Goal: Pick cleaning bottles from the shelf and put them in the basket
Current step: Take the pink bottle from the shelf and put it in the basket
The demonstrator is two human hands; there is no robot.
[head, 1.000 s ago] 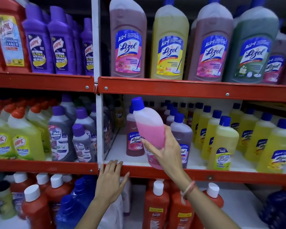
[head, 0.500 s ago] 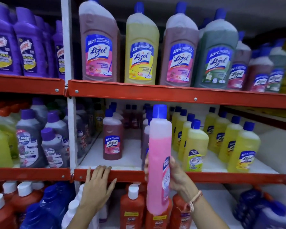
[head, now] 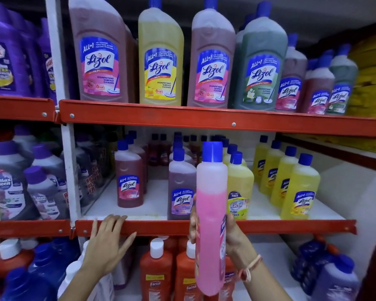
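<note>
My right hand (head: 234, 240) grips a pink bottle (head: 211, 216) with a blue cap, upright and seen edge-on, in front of the middle shelf. Fingers wrap its lower half from behind. My left hand (head: 109, 240) lies flat with fingers apart against the red front rail of the middle shelf (head: 161, 227), holding nothing. Behind the pink bottle stand a purple Lizol bottle (head: 180, 187), a maroon Lizol bottle (head: 129, 181) and a yellow Bactin bottle (head: 240, 187). No basket is in view.
Large Lizol bottles (head: 161, 59) fill the top shelf above a red rail (head: 204, 118). Several yellow bottles (head: 300, 190) stand at the right of the middle shelf. Orange Bactin bottles (head: 156, 272) and blue bottles (head: 41, 276) crowd the bottom shelf. A white upright post (head: 67, 161) divides the bays.
The pink bottle came off the shelf, was tilted upright and drawn toward me. The view shifted right and closer. My left hand stayed on the rail.
</note>
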